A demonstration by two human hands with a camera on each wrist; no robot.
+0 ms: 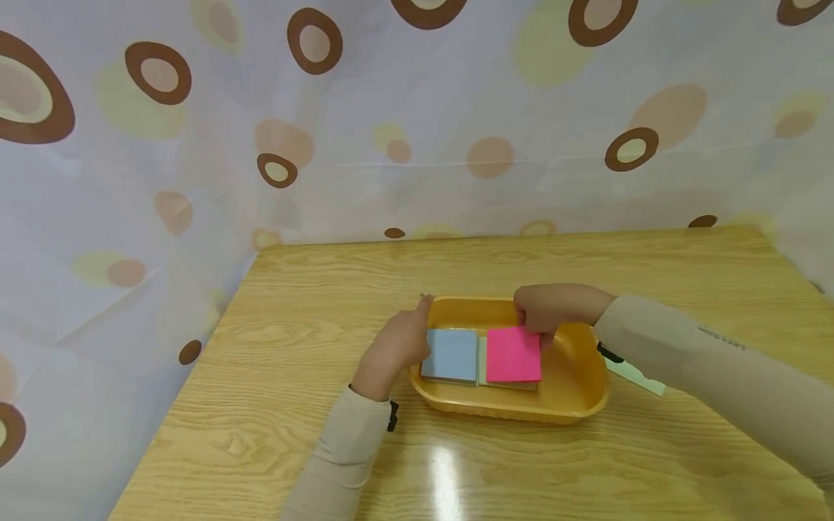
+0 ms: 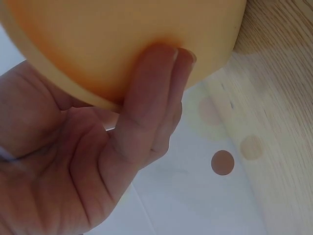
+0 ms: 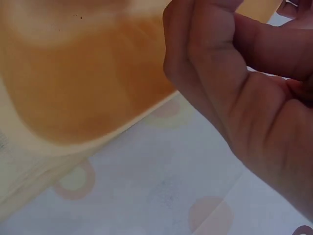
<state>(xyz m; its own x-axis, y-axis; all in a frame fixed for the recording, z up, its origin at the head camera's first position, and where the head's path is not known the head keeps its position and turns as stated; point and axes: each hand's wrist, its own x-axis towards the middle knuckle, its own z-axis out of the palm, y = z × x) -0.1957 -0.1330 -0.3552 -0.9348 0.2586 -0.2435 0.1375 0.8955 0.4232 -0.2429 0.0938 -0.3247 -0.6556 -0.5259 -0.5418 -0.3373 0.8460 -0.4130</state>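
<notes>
An orange plastic basin [image 1: 515, 412] stands on the wooden table. My left hand [image 1: 399, 344] grips its left end; in the left wrist view, fingers [image 2: 146, 98] press the basin's outer wall [image 2: 98, 29]. Inside, a blue pad of square notes [image 1: 451, 354] lies at the left. My right hand [image 1: 554, 311] reaches over the far rim and holds a bright pink note pad [image 1: 513, 354] by its upper right edge. Under and beside the pink pad, a pale yellowish pad [image 1: 483, 360] shows partly. The right wrist view has curled fingers [image 3: 215, 54], but the pink pad is out of sight there.
A pale green paper strip [image 1: 638, 376] lies on the table right of the basin, partly behind the right sleeve. Wooden tabletop [image 1: 293, 325] surrounds the basin. A white sheet with brown and beige spots [image 1: 391, 108] hangs behind and at the sides.
</notes>
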